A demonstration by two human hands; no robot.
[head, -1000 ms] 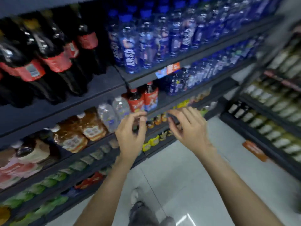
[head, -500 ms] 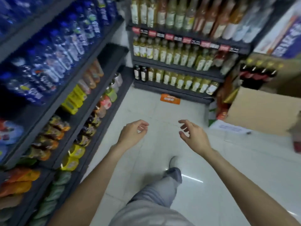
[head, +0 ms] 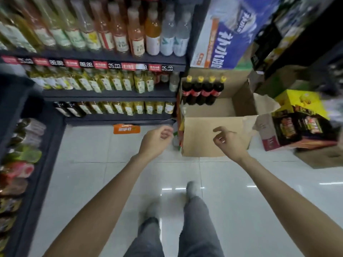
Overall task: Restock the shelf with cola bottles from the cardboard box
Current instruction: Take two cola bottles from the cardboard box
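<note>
An open cardboard box stands on the white tiled floor ahead, right of centre. Several cola bottles with yellow caps and red labels stand upright in a row along its far wall. My left hand hovers just left of the box's near corner, empty, fingers loosely curled. In front of the box's near wall my right hand is held out, also empty with curled fingers apart. Neither hand touches the box or a bottle.
A dark shelf unit with yellow and pale drink bottles faces me beside the box. Another shelf of drinks runs along the left. Yellow and dark cartons lie right of the box. An orange sign lies on the floor.
The view has swung from the cola shelf on the left round to the box. Both empty hands have come down and forward, close to the box's near side.
</note>
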